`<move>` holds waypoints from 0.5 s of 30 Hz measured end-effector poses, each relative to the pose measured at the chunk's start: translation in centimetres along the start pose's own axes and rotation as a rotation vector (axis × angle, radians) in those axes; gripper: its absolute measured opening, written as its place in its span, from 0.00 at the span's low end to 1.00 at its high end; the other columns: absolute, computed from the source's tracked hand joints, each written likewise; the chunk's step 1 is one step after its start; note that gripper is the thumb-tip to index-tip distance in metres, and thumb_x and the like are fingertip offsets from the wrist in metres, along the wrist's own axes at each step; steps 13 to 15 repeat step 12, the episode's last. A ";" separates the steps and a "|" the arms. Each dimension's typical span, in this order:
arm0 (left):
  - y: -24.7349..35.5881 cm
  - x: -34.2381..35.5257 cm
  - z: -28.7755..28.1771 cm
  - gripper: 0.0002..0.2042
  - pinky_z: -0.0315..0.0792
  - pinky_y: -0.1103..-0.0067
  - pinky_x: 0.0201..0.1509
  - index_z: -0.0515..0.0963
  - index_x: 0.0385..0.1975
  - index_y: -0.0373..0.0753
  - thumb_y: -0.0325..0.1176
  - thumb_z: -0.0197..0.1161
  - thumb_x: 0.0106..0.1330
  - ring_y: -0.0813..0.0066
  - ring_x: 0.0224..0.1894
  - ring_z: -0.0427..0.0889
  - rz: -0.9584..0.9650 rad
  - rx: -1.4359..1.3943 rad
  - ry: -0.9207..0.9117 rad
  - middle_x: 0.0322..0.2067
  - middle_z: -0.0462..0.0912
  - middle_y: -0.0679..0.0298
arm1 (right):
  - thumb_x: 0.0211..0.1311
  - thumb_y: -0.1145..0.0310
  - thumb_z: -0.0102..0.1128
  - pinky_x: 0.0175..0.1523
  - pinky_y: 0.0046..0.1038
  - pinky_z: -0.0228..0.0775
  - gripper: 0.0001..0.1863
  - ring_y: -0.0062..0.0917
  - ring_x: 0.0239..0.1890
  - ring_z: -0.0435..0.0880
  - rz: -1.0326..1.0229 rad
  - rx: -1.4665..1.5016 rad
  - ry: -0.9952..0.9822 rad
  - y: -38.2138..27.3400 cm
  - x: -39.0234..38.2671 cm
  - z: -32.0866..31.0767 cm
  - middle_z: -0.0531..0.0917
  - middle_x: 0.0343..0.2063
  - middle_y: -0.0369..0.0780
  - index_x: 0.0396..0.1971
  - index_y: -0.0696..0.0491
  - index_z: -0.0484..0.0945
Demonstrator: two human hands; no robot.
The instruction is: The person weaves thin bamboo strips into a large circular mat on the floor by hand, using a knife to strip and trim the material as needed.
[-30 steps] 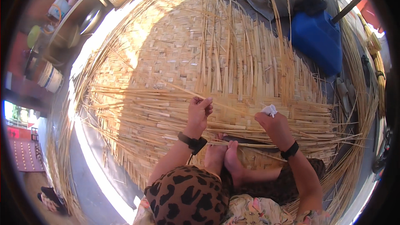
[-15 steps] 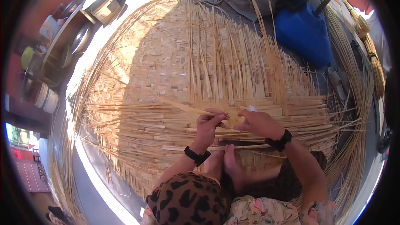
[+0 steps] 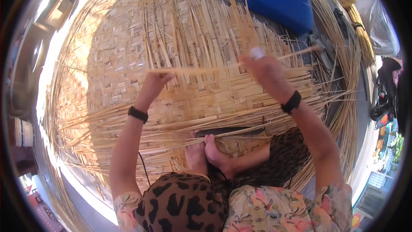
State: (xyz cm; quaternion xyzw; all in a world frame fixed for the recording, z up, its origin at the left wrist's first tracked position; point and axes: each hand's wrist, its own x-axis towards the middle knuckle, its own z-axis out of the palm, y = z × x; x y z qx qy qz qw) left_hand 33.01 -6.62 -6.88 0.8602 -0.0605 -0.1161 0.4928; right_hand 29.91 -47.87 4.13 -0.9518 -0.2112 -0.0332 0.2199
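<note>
A long pale strip of split cane or reed [image 3: 197,70] is stretched sideways between my two hands, over a woven mat [image 3: 116,56]. My left hand [image 3: 157,85] is closed on the strip toward its left part. Farther right and slightly higher, my right hand [image 3: 268,74] is closed round it, blurred by motion, and the strip runs on past it to the right. Something white [image 3: 257,53] shows at the right fingers; whether it is a wrapping I cannot tell. Loose strips [image 3: 171,124] lie across the mat's near part, and upright ends stand along its far part.
A long dark flat object [image 3: 231,130] lies just beyond my bare feet [image 3: 201,152]. At the far right stands a blue plastic container [image 3: 281,2]. Bundles of long reeds [image 3: 349,73] line the right side, and a bucket [image 3: 53,8] stands at the far left.
My hands were close together over the near part of the mat. Now they are wide apart and farther forward, with the strip drawn out between them. The view has shifted.
</note>
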 end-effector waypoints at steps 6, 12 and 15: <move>-7.4 6.4 5.3 0.16 0.81 0.70 0.50 0.85 0.58 0.31 0.29 0.61 0.76 0.69 0.43 0.86 -0.336 -0.139 0.183 0.41 0.90 0.59 | 0.86 0.61 0.49 0.53 0.31 0.84 0.19 0.27 0.43 0.89 0.783 1.295 1.146 11.9 -2.3 6.7 0.89 0.44 0.44 0.61 0.59 0.78; -1.7 8.2 7.4 0.30 0.79 0.72 0.57 0.66 0.73 0.36 0.32 0.67 0.73 0.64 0.54 0.83 -0.632 -0.432 -0.016 0.55 0.82 0.54 | 0.88 0.58 0.50 0.56 0.34 0.87 0.23 0.35 0.53 0.93 0.575 1.034 0.374 6.1 2.6 14.5 0.88 0.55 0.49 0.70 0.57 0.72; -1.7 8.2 7.4 0.30 0.79 0.72 0.57 0.66 0.73 0.36 0.32 0.67 0.73 0.64 0.54 0.83 -0.632 -0.432 -0.016 0.55 0.82 0.54 | 0.88 0.58 0.50 0.56 0.34 0.87 0.23 0.35 0.53 0.93 0.575 1.034 0.374 6.1 2.6 14.5 0.88 0.55 0.49 0.70 0.57 0.72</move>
